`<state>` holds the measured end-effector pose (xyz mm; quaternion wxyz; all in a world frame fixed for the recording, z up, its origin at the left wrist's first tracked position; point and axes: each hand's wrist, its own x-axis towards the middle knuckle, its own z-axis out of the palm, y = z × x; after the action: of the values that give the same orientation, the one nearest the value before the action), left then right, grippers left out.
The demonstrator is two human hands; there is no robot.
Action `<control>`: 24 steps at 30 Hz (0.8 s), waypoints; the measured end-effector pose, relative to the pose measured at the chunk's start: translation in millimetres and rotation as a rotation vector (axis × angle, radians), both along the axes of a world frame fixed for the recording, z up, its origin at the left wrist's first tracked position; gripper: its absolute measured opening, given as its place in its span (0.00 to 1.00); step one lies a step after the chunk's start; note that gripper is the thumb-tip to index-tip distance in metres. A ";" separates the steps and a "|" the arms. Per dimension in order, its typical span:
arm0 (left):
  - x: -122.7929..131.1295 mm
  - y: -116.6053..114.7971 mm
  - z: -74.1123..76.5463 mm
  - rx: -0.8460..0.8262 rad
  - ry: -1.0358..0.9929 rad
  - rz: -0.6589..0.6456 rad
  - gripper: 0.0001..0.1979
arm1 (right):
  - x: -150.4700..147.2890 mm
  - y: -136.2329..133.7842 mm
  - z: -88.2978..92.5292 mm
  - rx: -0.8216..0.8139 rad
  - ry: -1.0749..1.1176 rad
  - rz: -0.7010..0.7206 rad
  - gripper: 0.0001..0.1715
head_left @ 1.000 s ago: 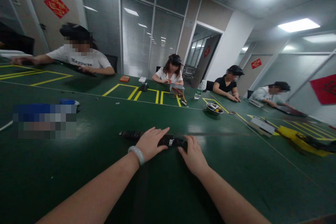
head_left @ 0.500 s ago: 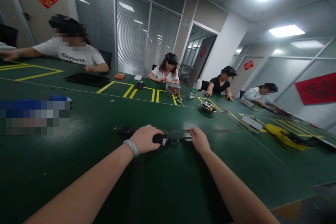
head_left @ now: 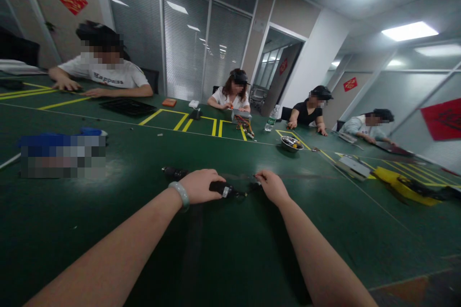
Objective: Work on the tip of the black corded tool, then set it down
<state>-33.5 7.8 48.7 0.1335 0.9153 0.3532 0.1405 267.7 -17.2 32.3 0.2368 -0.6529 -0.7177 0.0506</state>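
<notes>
My left hand (head_left: 199,187) is closed over the middle of a black electric screwdriver (head_left: 175,173), which lies along the green table (head_left: 230,259). Its narrow tip points left, and a pale label shows on the end nearer my right hand. A short dark cord (head_left: 240,194) comes out of that end. Just right of it, my right hand (head_left: 272,187) has thumb and fingers pinched together close to the tabletop. A small dark piece is at these fingertips, too small to name.
Across the table, several people sit working. Beyond my hands stand a metal bowl (head_left: 291,144) of small parts, a water bottle (head_left: 271,120) and a power supply unit (head_left: 242,116) with coloured wires. A yellow tray (head_left: 403,186) lies right; a blurred blue item (head_left: 54,146) lies left.
The view has shifted slightly. My left hand keeps its grip on the screwdriver. The pale part by my right fingertips now looks dark. The person at far left has drawn an arm in.
</notes>
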 end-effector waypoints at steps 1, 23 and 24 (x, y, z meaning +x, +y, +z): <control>1.3 -0.3 -2.1 0.037 -0.003 0.021 0.25 | -2.0 -1.6 3.3 -0.003 -0.004 -0.010 0.11; 18.1 -12.9 -6.4 0.184 0.052 0.041 0.19 | -53.4 -17.9 16.3 -0.057 -0.070 0.201 0.05; 18.3 -15.7 -5.0 0.185 0.065 0.054 0.19 | -55.2 -18.9 16.6 -0.052 -0.072 0.211 0.05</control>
<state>-15.2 -7.9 43.7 0.0329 0.9178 0.3676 0.1463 212.6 -36.2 48.9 0.1873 -0.5811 -0.7888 0.0706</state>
